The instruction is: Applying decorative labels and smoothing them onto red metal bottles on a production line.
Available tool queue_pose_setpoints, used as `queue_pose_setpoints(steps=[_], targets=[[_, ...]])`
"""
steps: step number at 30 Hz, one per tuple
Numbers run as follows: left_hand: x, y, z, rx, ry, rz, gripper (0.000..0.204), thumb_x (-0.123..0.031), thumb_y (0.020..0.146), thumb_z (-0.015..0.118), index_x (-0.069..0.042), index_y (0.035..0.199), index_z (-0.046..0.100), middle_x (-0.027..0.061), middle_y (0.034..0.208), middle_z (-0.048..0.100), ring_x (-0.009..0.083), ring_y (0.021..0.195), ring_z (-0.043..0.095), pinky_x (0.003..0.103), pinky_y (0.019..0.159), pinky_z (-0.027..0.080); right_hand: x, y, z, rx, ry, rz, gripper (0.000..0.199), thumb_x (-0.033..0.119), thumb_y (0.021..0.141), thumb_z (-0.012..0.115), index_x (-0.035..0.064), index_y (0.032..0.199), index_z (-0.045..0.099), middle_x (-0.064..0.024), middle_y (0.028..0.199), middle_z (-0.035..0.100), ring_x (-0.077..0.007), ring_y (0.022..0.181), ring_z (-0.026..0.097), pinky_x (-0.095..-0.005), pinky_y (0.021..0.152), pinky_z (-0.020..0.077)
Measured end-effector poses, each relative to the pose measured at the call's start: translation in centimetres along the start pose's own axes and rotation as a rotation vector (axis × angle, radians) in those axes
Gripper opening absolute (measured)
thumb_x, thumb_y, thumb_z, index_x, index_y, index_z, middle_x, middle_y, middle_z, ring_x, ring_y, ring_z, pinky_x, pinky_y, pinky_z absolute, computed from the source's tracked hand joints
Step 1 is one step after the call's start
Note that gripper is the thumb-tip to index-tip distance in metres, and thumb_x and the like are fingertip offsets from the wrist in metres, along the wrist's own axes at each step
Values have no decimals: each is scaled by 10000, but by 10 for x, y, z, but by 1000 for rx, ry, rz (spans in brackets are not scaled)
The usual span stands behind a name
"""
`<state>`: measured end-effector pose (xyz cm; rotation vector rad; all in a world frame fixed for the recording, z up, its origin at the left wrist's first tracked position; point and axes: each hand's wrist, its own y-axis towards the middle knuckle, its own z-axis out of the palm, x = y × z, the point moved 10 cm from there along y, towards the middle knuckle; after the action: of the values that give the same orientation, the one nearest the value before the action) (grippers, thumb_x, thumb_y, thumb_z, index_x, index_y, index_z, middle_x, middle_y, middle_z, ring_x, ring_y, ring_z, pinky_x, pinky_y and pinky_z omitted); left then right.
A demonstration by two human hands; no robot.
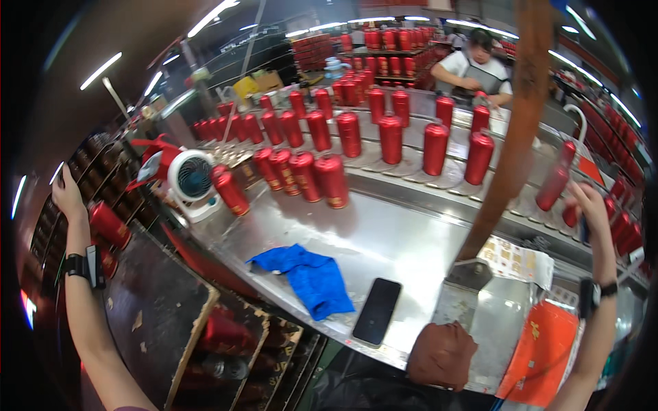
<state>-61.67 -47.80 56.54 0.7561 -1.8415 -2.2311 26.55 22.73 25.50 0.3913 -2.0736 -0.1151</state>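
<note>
Red bottles (391,139) are stood upright and spaced on round carriers (428,180), presumably so that neighbours are kept from knocking. 1 blurred bottle (552,186) is seen just left of the right hand (588,203); whether anything is clamped by its fingers cannot be told. 1 further bottle (110,225) is seen just right of and below the left hand (67,196), whose fingers are raised; any hold likewise cannot be told

The left fingers (66,177) and right fingers (582,194) are well apart, red bottles (391,140) and a fan (192,177) between.
</note>
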Motion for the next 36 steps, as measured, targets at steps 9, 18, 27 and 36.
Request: queue_pose_setpoints(steps=[9,18,27,36], targets=[[-640,-261,163,440,-619,842,710,-321,922,684,5,1475,381,206,1507,419,343,1408,393,484,1182,272,-148,186,-92,-358,-389,141,786,530,772,754,-35,1293,587,-242,1234,648,-328,1159,637,-391,977,502],[-814,-503,155,470,-1347,874,541,-394,806,812,-212,1243,551,118,1295,466,304,1162,447,459,809,524,-219,303,-100,-435,-491,197,997,603,619,838,15,1337,476,-238,1266,608,-366,1185,606,-456,955,515],[-805,-577,146,959,-1330,595,585,-279,756,819,-72,1251,585,167,1134,604,331,1012,579,441,831,501,-204,234,-121,-359,-125,-116,757,504,700,801,43,1254,569,-137,1141,681,-228,1016,684,-356,815,548],[-763,-659,89,1954,-2039,-881,1067,-383,870,748,-7,1568,34,207,1587,192,304,1461,278,435,1182,266,24,-56,25,604,676,-94,903,498,711,787,14,1406,472,-75,1225,629,-137,1020,645,-267,875,516]])
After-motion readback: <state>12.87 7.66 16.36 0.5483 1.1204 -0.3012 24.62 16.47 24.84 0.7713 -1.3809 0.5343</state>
